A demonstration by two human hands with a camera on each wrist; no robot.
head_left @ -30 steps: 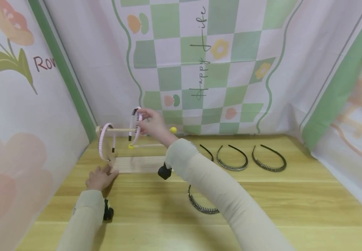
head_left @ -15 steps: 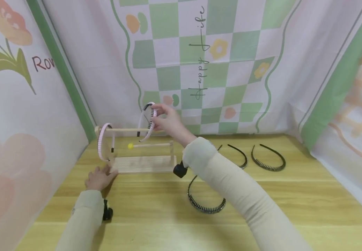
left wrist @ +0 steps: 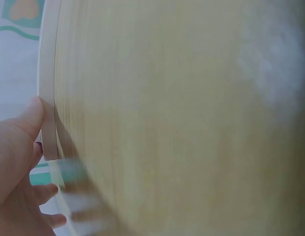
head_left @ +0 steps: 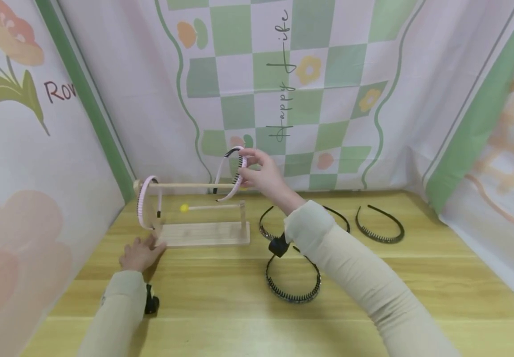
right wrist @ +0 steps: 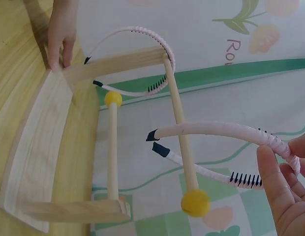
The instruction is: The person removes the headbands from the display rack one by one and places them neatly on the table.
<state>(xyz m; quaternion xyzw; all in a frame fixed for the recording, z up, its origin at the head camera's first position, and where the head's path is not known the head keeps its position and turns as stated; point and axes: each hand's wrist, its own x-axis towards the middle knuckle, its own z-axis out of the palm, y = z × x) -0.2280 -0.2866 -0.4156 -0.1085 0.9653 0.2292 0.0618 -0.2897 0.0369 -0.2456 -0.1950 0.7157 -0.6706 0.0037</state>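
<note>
My right hand (head_left: 267, 176) pinches a pink headband (right wrist: 216, 129) with black comb teeth at its bend. The headband's two arms straddle the upper rod (head_left: 190, 186) of a wooden rack, close to the yellow ball (right wrist: 195, 202) at that rod's end. A second pink headband (head_left: 141, 206) hangs at the left end of the same rod. My left hand (head_left: 138, 255) grips the near left corner of the rack's base (head_left: 203, 235); in the left wrist view its thumb lies against the base's edge.
Below the upper rod, a shorter rod with a yellow ball (head_left: 185, 208) points left. Several black toothed headbands lie to the right, including one in front (head_left: 293, 299) and one farther right (head_left: 379, 240). The right sleeve (head_left: 350, 258) partly hides others. Printed curtains surround the table.
My right hand has moved the pink headband rightward along the upper rod, toward its ball end. The left hand keeps its grip, and the other pink headband stays at the left end.
</note>
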